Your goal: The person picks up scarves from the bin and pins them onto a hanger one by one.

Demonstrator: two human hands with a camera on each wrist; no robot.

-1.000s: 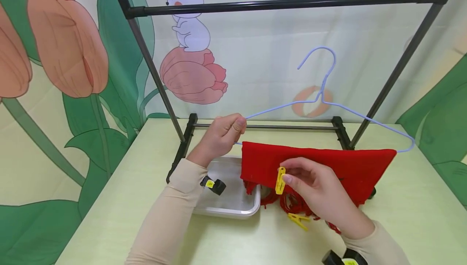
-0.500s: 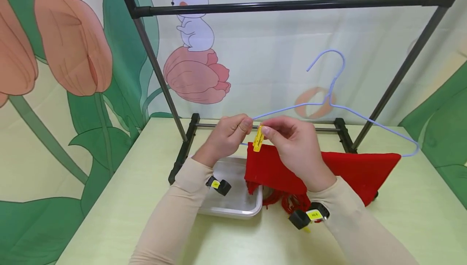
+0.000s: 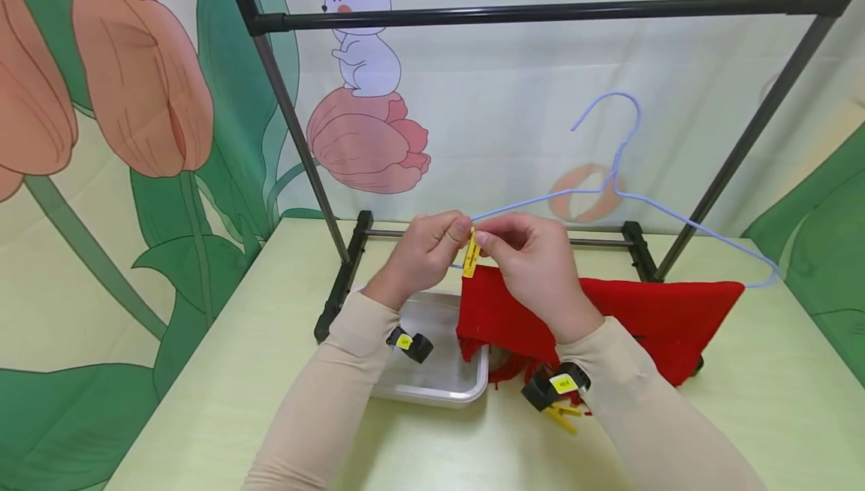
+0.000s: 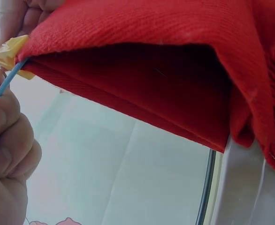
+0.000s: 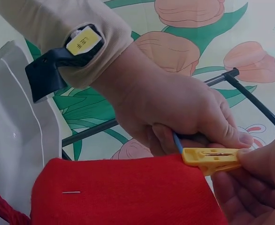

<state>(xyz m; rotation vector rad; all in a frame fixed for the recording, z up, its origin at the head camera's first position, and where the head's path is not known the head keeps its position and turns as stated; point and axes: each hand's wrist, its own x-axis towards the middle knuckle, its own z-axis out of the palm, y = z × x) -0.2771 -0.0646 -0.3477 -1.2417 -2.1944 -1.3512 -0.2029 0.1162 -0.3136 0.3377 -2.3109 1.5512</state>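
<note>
- The right hand (image 3: 541, 273) is moving from in front of the red cloth's (image 3: 510, 311) middle to just beside the left hand (image 3: 427, 254).
- The yellow clothespin (image 3: 471, 254) is shifting up to the cloth's upper left corner.

Rack (image 3: 534, 13), tray (image 3: 419, 395), clothespin (image 3: 559, 420) on table (image 3: 203, 416)

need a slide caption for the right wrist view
Right hand pinches yellow clothespin at corner of red cloth; left hand grips blue hanger.

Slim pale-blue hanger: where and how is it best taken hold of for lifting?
Probably at the neck of the slim pale-blue hanger, from its right: the neck rises clear above the folded red fabric, while the left hand and right hand crowd its left end.
</note>
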